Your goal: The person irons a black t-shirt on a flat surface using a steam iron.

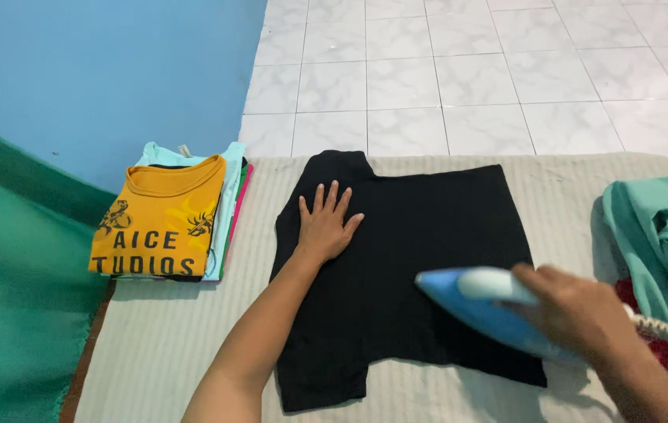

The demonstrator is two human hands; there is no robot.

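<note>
Fingers of right hand [581,313] wrap the handle of a blue iron [479,309], closed round it; blurred, so exact finger lay can't be told. Iron's tip points left, sole down on the lower right part of a black shirt [420,258]. White cord [655,325] comes out just behind the knuckles, twd the right edge.

Left of that grip & a bit farther off, left hand [326,227] lies flat on the black shirt, palm down. Its fingers [332,197] are spread apart & straight, tips pointing away from the person, thumb out to the right. Nothing pinched. Forearm runs back to the near edge of the view.

Black shirt lies spread out under both hands on a pale ribbed mat [162,345]; one sleeve juts toward the near edge below the left wrist, another part juts out just beyond the left fingertips.

Right of the iron hand, touching the cord area: heap of teal cloth [663,235] w/ red cloth [663,352] under it, unfolded.

Well left of the left fingers: a folded stack [193,211] at the mat's far left corner, orange shirt [162,227] w/ dark print on top, pale teal, pink & dark layers showing under it at the edges. No bins or baskets hold any of it; piles sit straight on the mat.

Beyond all fingertips: white tile floor [467,70]. Far left: blue wall [99,70], green cloth [13,290] hanging below it.
</note>
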